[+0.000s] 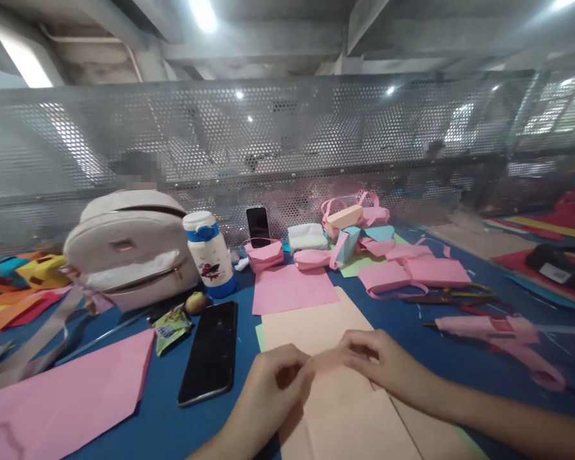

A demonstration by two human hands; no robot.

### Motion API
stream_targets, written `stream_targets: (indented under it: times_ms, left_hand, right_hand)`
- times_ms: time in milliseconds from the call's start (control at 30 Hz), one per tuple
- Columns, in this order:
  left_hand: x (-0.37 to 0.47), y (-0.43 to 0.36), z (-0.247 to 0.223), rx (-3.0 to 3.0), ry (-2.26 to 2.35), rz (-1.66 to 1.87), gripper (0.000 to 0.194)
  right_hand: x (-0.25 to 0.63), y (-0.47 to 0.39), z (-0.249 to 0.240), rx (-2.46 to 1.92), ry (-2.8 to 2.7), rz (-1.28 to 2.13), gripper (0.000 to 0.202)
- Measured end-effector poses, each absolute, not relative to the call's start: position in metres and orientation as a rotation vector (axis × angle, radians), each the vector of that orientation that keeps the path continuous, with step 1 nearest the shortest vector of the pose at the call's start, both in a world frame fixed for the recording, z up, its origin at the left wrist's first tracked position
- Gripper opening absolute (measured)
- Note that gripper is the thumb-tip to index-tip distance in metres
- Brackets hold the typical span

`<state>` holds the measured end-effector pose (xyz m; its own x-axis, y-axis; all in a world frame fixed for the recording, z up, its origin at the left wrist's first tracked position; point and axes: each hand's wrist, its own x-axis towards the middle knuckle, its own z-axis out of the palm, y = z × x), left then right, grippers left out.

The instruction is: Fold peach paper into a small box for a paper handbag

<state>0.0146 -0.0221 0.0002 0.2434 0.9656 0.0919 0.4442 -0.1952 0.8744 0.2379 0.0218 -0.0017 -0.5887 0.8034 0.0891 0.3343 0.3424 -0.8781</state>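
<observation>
Peach paper (352, 425) lies in front of me, with fold lines and overlapping layers. My left hand (275, 383) is closed, its thumb and fingers pinching a peach edge. My right hand (388, 367) pinches the same stretch of paper a short way to the right. Between my fingertips a narrow peach strip is raised, slightly blurred. Beyond my hands another peach sheet (316, 324) lies flat, and a pink sheet (294, 289) sits behind it. Green paper shows at the edges underneath.
Left stand a backpack (129, 249), a bottle (211, 255), a black phone (209, 354), a snack packet (171, 328) and pink paper (71, 399). Right lie a pink glue gun (498, 332), scissors (460, 297) and folded pink paper pieces (412, 273). A perforated metal screen (287, 140) closes the back.
</observation>
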Motion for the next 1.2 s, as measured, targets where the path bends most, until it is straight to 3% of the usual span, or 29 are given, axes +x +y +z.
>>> stream_targets:
  times_ms: [133, 333, 600, 733, 933, 1200]
  left_hand:
    - [0.014, -0.023, 0.002, 2.029, 1.427, 0.767, 0.011]
    - [0.013, -0.019, 0.003, 2.142, 1.534, 0.621, 0.018]
    - [0.004, -0.022, 0.000, 2.263, 1.364, 0.710, 0.029]
    - [0.000, -0.020, -0.006, 2.433, 1.135, 0.856, 0.029]
    - [0.001, -0.015, -0.009, 2.768, 0.955, 0.929, 0.023]
    - [0.002, -0.016, -0.026, 3.041, 0.893, 1.048, 0.027]
  right_hand:
    - [0.241, 0.027, -0.004, -0.932, -2.233, 1.024, 0.019]
    - [0.247, 0.029, -0.007, -0.915, -2.361, 0.870, 0.010]
    - [0.256, 0.032, -0.008, -0.674, -2.509, 0.585, 0.028]
    - [0.260, 0.034, -0.017, -0.499, -2.563, 0.414, 0.026]
    - [0.258, 0.035, -0.018, -0.357, -2.592, 0.336, 0.023]
    - [0.256, 0.037, -0.016, -0.406, -2.632, 0.454, 0.035]
